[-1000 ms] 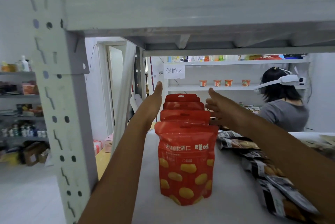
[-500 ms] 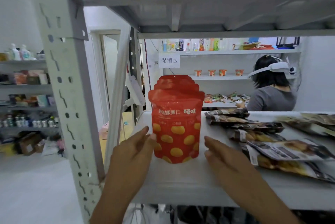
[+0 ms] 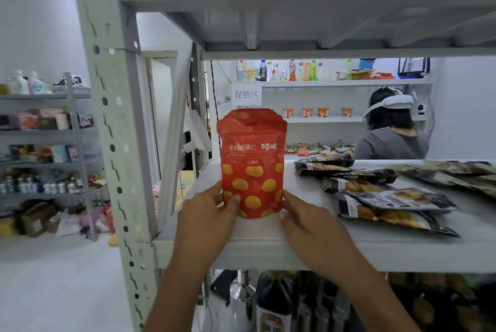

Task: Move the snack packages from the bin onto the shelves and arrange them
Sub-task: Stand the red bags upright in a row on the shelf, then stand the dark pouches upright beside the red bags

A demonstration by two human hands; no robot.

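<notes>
Fingers point(image 3: 214, 193) of left hand point(image 3: 209, 213) and right hand point(image 3: 308, 227), nearly straight, touch the red pouch point(image 3: 252, 168) between them.

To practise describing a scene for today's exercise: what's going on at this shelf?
A person is stocking a shelf. Their left hand and right hand press against the lower sides of an upright red snack pouch, squaring it up near the front edge, with matching pouches lined up behind it. Dark packages lie flat to its right. A second person stands at another shelf behind.
</notes>
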